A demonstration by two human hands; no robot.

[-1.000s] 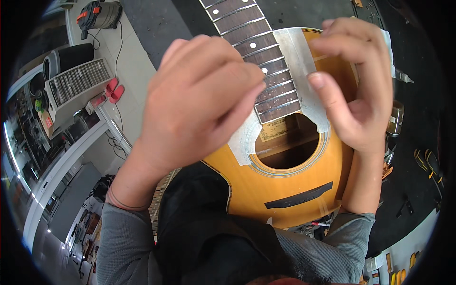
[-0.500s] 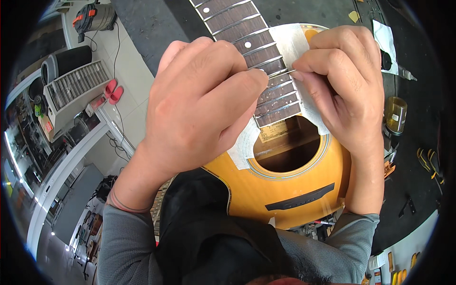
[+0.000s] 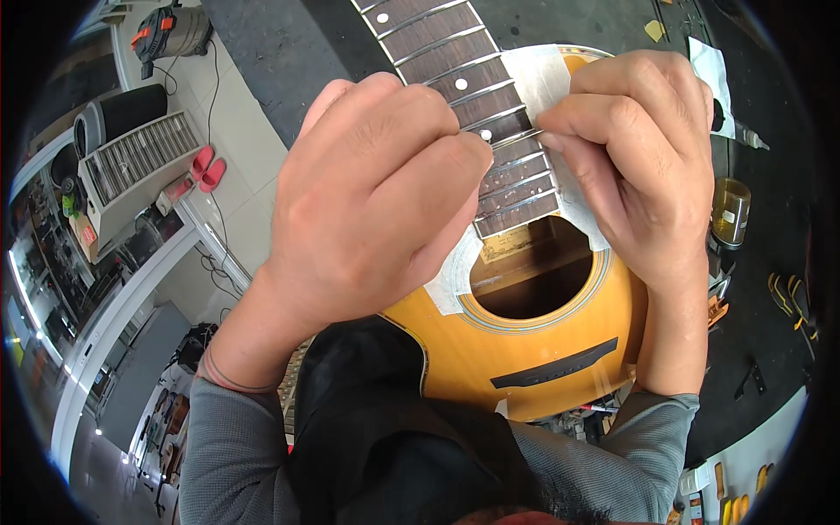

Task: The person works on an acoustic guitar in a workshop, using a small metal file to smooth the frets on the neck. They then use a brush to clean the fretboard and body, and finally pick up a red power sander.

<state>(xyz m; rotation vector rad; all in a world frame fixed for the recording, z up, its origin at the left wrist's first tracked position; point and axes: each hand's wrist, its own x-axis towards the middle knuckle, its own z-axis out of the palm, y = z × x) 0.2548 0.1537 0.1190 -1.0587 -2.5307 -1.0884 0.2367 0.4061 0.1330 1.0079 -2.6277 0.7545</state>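
Note:
An acoustic guitar [image 3: 569, 341] with a golden-yellow top lies in front of me, its neck pointing away. Over the dark fretboard [image 3: 437, 57], my left hand [image 3: 376, 192] and my right hand [image 3: 634, 157] are both closed in a pinch at the two sides. Between their fingertips runs a thin metal fret wire [image 3: 516, 138], slightly tilted, just over the board. Whether it touches the board I cannot tell. The left fingertips are partly hidden behind that hand. White masking tape [image 3: 538, 74] covers the top beside the fretboard. Light specks lie near the last frets.
Below the fretboard are the soundhole [image 3: 534, 280] and a black bridge [image 3: 556, 366]. On the dark bench at right stand a jar of yellowish liquid [image 3: 730, 212] and pliers [image 3: 792, 297]. A vacuum cleaner [image 3: 175, 39] and pink slippers [image 3: 207, 169] are on the floor at left.
The guitar has shifted very slightly to the right in view. The fret wire shows a little more clearly between the fingers, while both hands keep their pinch.

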